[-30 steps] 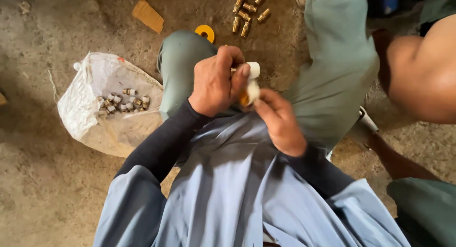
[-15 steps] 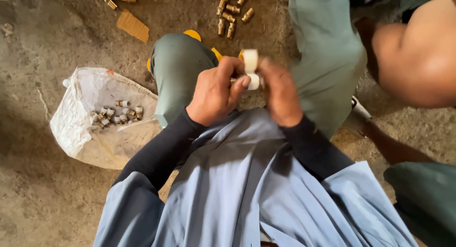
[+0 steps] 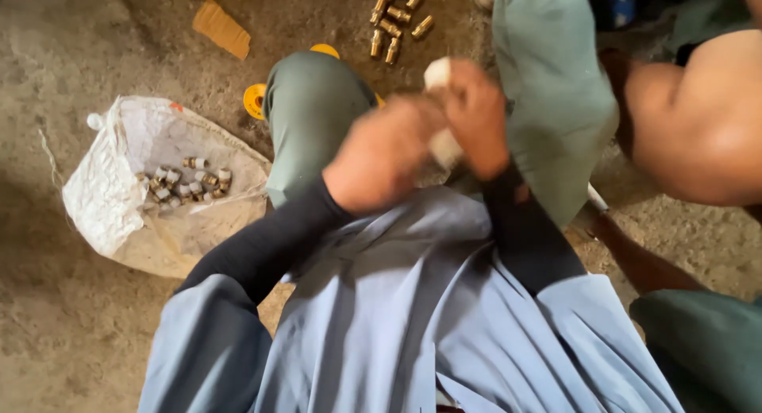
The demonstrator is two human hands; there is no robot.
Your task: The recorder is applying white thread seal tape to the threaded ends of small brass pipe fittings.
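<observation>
Here I am looking down at the left hand [image 3: 379, 155] and the right hand [image 3: 479, 115], both blurred with motion and pressed close together above my lap. Between them I am making out a small whitish cylindrical piece [image 3: 439, 111], one end poking up past the right hand's fingers [image 3: 468, 78] and the other showing just below; both hands seem to be curled around it, though the blur is keeping me from telling how firm either grasp is. On the floor [image 3: 63, 326] to my left a white plastic bag [image 3: 119, 198] is lying open with a cluster of small metal fittings [image 3: 184, 183] inside. Further ahead, more brass fittings [image 3: 394, 20] are lying loose, near a yellow roll [image 3: 255, 101] and a scrap of cardboard [image 3: 222, 28]. Another person's bare arm [image 3: 698, 119] is sitting close on the right. As I judge it, the main risk is the piece slipping out while the hands are moving this fast; it would be dropping between the knees onto the gritty floor, where dirt could be fouling it. The neighbouring arm is also near enough to be knocking my right elbow.
</observation>
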